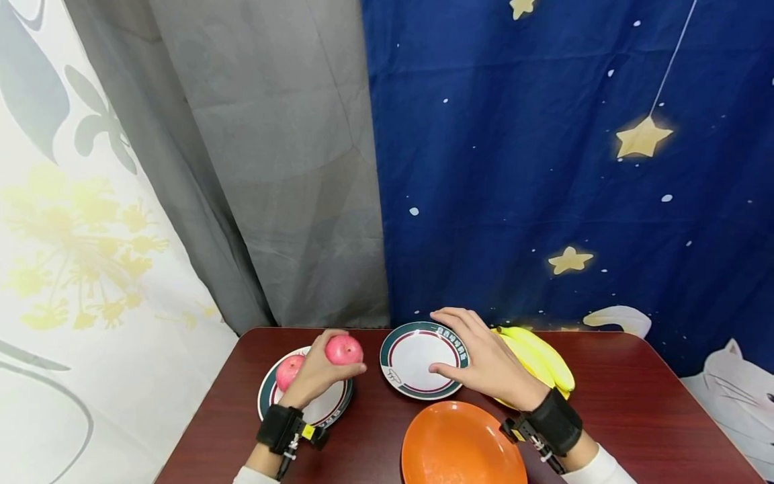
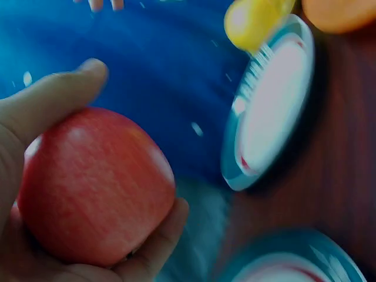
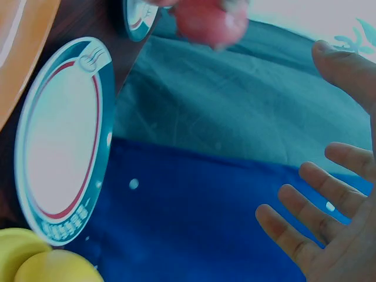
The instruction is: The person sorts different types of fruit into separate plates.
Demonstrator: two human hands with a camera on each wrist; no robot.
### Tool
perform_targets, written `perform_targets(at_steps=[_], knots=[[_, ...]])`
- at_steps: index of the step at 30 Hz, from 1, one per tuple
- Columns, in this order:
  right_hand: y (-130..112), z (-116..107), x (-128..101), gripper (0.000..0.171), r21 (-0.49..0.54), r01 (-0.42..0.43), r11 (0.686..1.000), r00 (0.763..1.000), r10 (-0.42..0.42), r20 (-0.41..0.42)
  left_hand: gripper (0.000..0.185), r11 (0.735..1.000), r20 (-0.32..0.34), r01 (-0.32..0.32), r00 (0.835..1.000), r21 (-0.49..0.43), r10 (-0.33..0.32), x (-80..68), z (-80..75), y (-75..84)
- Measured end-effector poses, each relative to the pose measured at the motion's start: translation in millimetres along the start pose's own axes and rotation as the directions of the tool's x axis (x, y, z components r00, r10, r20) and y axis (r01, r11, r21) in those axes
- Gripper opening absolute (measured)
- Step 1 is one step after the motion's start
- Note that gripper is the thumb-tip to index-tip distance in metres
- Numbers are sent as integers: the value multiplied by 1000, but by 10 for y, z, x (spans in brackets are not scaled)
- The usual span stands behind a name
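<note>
Two red-pink apples (image 1: 344,350), yellow bananas (image 1: 540,357), an orange plate (image 1: 462,445), two white plates (image 1: 420,361) with green rims and red rings, apparently lettered, on a dark reddish-brown table (image 1: 623,410).

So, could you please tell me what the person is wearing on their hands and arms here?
Both hands are bare. The left hand and the right hand each have a wide black wrist strap carrying a small device with yellow parts and a thin cable. White sleeve cuffs show behind the straps at the picture's lower edge.
</note>
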State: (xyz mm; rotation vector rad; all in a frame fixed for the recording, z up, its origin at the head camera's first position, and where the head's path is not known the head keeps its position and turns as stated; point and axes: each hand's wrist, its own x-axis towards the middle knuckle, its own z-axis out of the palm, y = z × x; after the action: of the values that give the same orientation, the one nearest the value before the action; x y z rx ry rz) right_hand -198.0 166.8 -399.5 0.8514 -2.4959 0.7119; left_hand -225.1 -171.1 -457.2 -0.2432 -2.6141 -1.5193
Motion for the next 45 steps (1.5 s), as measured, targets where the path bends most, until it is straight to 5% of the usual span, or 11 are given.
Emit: perform_targets(at_steps=[5, 10, 27, 33, 38, 45], knots=[[60, -6, -84, 79, 11, -44, 999, 999, 43, 14, 71, 983, -49, -3, 999, 182, 12, -130, -54, -284], [91, 16, -134, 77, 11, -65, 998, 998, 65, 27, 64, 962, -45, -36, 998, 271, 50, -221, -54, -396], [166, 15, -200, 70, -31, -66, 997, 998, 66, 23, 58, 908, -28, -65, 996, 414, 84, -267, -19, -344], [244, -72, -193, 67, -38, -105, 994, 994, 106, 32, 52, 913, -75, -137, 981, 384, 179, -98, 35, -117], [427, -98, -161, 63, -68, -145, 987, 988, 148, 50, 46, 932, -113, -204, 962, 299, 247, 184, 262, 146], [765, 20, -201, 62, -133, -207, 969, 969, 222, 110, 46, 970, -93, -141, 982, 197, 162, 523, 704, 228]])
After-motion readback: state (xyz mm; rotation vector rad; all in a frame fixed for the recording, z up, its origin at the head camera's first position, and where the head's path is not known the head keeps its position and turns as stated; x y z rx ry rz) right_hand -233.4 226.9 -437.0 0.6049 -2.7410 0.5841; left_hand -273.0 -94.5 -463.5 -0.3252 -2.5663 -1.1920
